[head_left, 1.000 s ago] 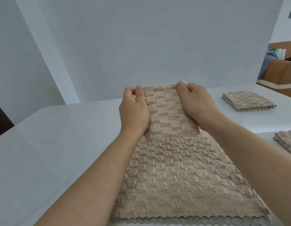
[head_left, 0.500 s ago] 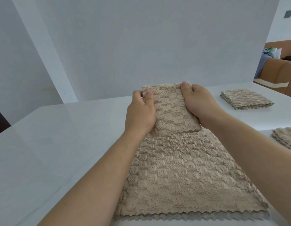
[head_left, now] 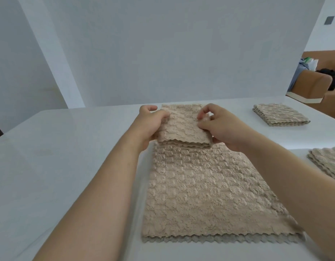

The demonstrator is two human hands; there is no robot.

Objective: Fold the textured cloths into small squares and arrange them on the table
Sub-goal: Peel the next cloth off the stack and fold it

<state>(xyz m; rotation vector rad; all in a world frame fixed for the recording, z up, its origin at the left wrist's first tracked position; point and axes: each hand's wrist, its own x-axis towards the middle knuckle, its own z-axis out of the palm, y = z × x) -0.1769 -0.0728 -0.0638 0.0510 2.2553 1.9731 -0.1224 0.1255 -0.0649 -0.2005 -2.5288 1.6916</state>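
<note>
I see the cloth on the table, far end folded over; left hand grips the fold's left edge, right hand pinches its right.

Plain pale wall, grey switch upper right, tan sofa far right with heaped clothes

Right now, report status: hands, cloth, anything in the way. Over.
Left hand and right hand both grip the cloth at its folded-over far end. Near part flat on table. Two folded cloths sit clear, off right.
</note>
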